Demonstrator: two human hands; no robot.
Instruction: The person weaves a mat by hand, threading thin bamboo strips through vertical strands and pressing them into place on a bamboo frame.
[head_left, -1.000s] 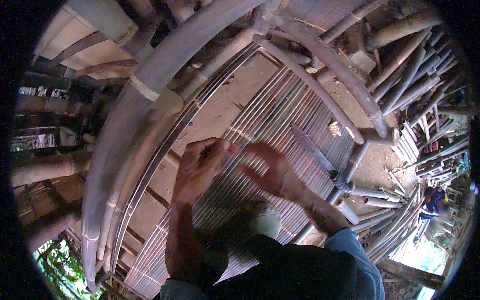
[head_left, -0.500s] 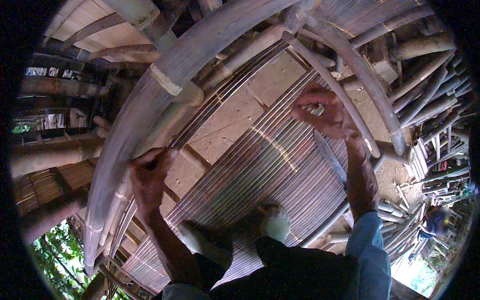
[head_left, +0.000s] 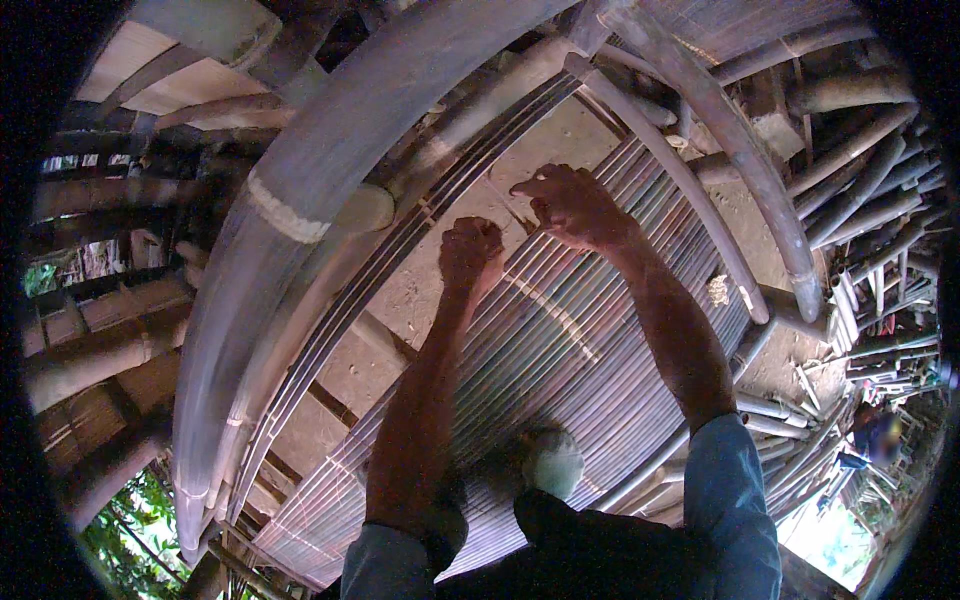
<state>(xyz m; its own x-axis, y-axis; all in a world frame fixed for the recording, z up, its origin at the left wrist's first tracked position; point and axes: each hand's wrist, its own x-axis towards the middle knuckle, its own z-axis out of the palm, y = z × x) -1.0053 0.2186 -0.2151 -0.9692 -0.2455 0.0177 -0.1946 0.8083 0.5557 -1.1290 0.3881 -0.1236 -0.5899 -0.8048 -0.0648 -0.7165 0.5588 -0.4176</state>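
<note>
Two-handed, held out above the inner edge of bamboo slats (head_left: 530, 370) laid side by side in a bamboo frame (head_left: 648, 470), with left hand (head_left: 470, 252) curled into a loose fist and right hand (head_left: 580, 210) half-spread, too indistinct to tell whether pinching anything.

Left hand (head_left: 470, 252), palm hidden from view

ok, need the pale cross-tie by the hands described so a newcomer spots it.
Start with the thin parallel slats spread across the middle of the view. Go up to the left hand; just below and to its right the cross-tie begins, slanting down rightward. Unlike the darker slats, it's a pale, narrow line running across them rather than along them.
</note>
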